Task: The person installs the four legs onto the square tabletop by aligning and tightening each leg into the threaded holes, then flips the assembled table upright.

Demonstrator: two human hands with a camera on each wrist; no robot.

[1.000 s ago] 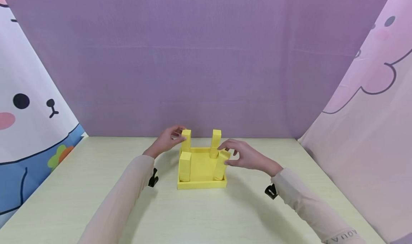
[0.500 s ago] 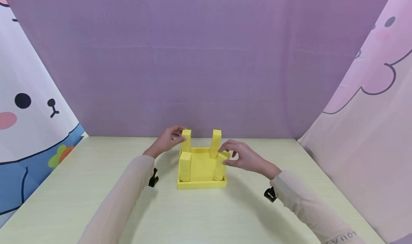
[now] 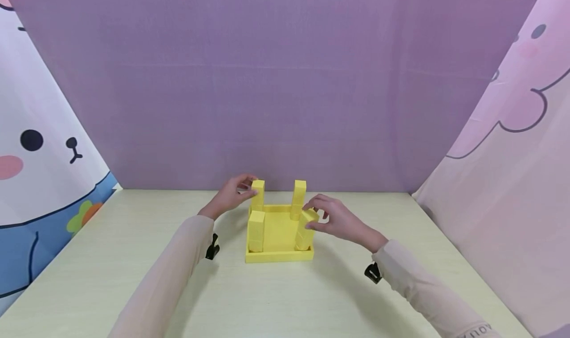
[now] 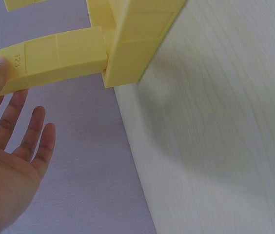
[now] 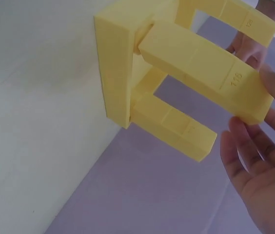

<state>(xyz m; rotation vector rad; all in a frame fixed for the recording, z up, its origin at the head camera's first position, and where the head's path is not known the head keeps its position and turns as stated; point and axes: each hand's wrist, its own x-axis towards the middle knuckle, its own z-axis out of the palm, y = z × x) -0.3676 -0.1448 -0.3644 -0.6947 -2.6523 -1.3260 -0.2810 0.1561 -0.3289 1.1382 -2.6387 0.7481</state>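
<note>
A square yellow tray (image 3: 279, 257) with a raised rim sits on the table, and a tall yellow block post stands at each of its corners. My left hand (image 3: 229, 197) pinches the top of the back left post (image 3: 258, 199) between thumb and fingers; the number 123 shows on this post (image 4: 62, 56) in the left wrist view. With thumb and fingertips, my right hand (image 3: 342, 220) grips the upper end of the front right post (image 3: 304, 236), marked 116 in the right wrist view. That post looks turned and leans slightly. Untouched are the front left post (image 3: 256, 231) and back right post (image 3: 299, 198).
The pale wooden table (image 3: 276, 303) ends at a purple cloth wall (image 3: 285, 90). Printed curtains (image 3: 49, 145) hang on both sides. A black clip (image 3: 212, 247) hangs under the left cuff, another black clip (image 3: 373, 272) under the right.
My right hand has shifted slightly left and turned the front right post, which leans less than before. The left hand and the other posts stay where they were.
</note>
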